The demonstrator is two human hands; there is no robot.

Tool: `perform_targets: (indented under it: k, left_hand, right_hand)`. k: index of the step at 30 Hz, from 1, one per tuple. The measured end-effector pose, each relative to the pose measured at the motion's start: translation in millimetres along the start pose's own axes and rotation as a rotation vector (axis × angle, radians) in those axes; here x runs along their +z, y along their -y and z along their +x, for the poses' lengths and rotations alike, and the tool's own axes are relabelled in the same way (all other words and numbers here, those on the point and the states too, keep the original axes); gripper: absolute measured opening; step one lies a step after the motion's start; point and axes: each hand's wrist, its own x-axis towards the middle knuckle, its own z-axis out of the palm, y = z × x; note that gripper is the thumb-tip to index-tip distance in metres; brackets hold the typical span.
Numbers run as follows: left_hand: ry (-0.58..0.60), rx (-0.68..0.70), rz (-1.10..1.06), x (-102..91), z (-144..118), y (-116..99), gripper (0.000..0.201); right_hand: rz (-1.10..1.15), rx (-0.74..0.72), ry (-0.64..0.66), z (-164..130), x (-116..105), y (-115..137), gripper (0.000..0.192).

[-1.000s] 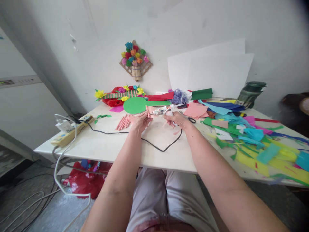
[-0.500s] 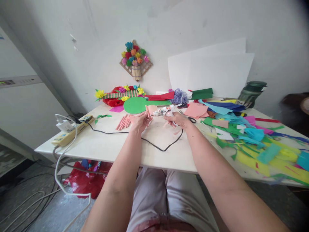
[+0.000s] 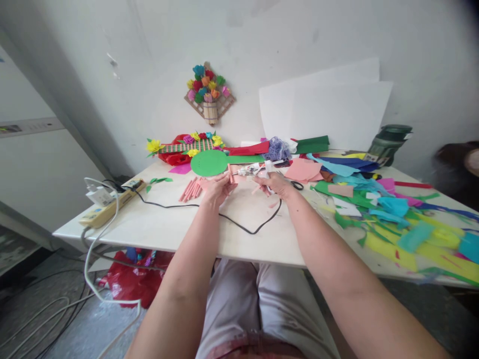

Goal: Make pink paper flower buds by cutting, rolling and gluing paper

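My left hand pinches a small rolled pink paper piece above the white table. My right hand grips a white glue gun whose nozzle points left at the pink piece. The gun's black cord loops across the table toward a power strip at the left. Several finished pink paper rolls lie just left of my left hand. A green paper circle lies behind the hands.
Colourful paper scraps cover the table's right half. Black scissors lie beside my right hand. Paper-flower crafts and white sheets stand at the back wall, with a dark green bottle at right. A red bag sits under the table.
The pink piece in my left hand has shifted slightly lower against the glue gun's nozzle. Both hands stay in nearly the same place.
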Motion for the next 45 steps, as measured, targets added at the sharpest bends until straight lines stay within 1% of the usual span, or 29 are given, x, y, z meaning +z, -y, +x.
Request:
perform_targets:
  k: [2, 5, 8, 10, 12, 13, 15, 18, 20, 23, 26, 30, 32, 34, 35, 36, 38, 41, 42, 44, 45]
  left_hand:
    - [0.020, -0.006, 0.007, -0.7, 0.5, 0.1, 0.009]
    - [0.006, -0.019, 0.021, -1.2, 0.8, -0.1, 0.009]
    - [-0.002, -0.022, 0.019, -2.3, 1.8, 0.3, 0.009]
    - [0.005, -0.014, 0.009, -3.4, 2.6, 0.7, 0.010]
    - [0.004, -0.005, 0.005, -4.0, 3.0, 0.9, 0.009]
    - [0.002, -0.001, 0.008, -4.0, 2.9, 0.8, 0.009]
    - [-0.010, 0.007, 0.017, -3.1, 1.9, 0.2, 0.009]
    - [-0.031, 0.020, 0.033, -0.3, -0.3, -1.2, 0.007]
    - [-0.034, 0.025, 0.040, 1.6, -1.3, -1.7, 0.007]
    - [-0.017, 0.032, 0.055, 2.9, -1.7, -1.3, 0.007]
    - [0.011, 0.043, 0.080, 3.5, -2.1, -0.4, 0.009]
    - [0.009, 0.042, 0.106, 6.9, -5.5, -1.5, 0.010]
    - [0.014, 0.047, 0.108, 9.4, -7.7, -2.4, 0.010]
    - [0.024, 0.057, 0.113, 11.4, -9.2, -2.9, 0.011]
    - [0.030, 0.060, 0.120, 12.0, -9.6, -2.8, 0.011]
    - [0.037, 0.061, 0.127, 12.2, -9.7, -2.5, 0.012]
    - [0.054, 0.058, 0.145, 12.0, -9.3, -1.4, 0.014]
    - [0.104, 0.051, 0.179, 10.6, -8.2, 0.9, 0.018]
    - [0.124, 0.048, 0.193, 10.2, -7.9, 1.6, 0.019]
    - [0.162, 0.042, 0.230, 9.6, -7.5, 2.9, 0.022]
    - [0.176, 0.041, 0.249, 9.5, -7.5, 3.4, 0.023]
  right_hand:
    - [0.035, -0.002, -0.021, 0.9, 0.1, -1.3, 0.041]
    - [0.096, -0.022, -0.083, 3.6, -0.5, -4.0, 0.042]
    - [0.137, -0.056, -0.198, 6.9, -3.1, -7.0, 0.043]
    - [0.114, -0.062, -0.297, 9.5, -6.2, -9.9, 0.043]
    - [0.001, -0.036, -0.392, 12.3, -9.9, -13.6, 0.042]
    - [-0.103, -0.011, -0.426, 13.6, -11.7, -15.5, 0.041]
    - [-0.410, 0.057, -0.459, 15.5, -14.2, -18.6, 0.036]
    - [-0.866, 0.147, -0.456, 16.6, -14.1, -20.5, 0.034]
    - [-1.041, 0.193, -0.402, 16.6, -12.0, -20.7, 0.035]
    - [-1.171, 0.231, -0.284, 16.7, -8.0, -22.0, 0.035]
    - [-1.253, 0.216, -0.223, 17.1, -4.9, -25.3, 0.037]
    - [-1.294, 0.210, -0.208, 14.9, -1.7, -26.5, 0.038]
    - [-1.304, 0.173, -0.265, 12.5, -0.1, -23.8, 0.039]
    - [-1.278, 0.074, -0.376, 10.5, 1.9, -19.3, 0.036]
    - [-1.229, 0.016, -0.421, 10.2, 3.3, -16.9, 0.034]
    - [-1.142, -0.030, -0.437, 10.3, 5.2, -14.7, 0.032]
    - [-0.850, -0.060, -0.379, 12.1, 10.8, -11.7, 0.036]
    - [-0.240, 0.041, -0.244, 16.3, 23.0, -11.9, 0.050]
    - [-0.083, 0.082, -0.213, 17.6, 27.2, -13.0, 0.052]
    - [0.117, 0.106, -0.193, 19.6, 33.9, -16.1, 0.048]
    - [0.168, 0.095, -0.207, 20.3, 36.1, -17.6, 0.046]
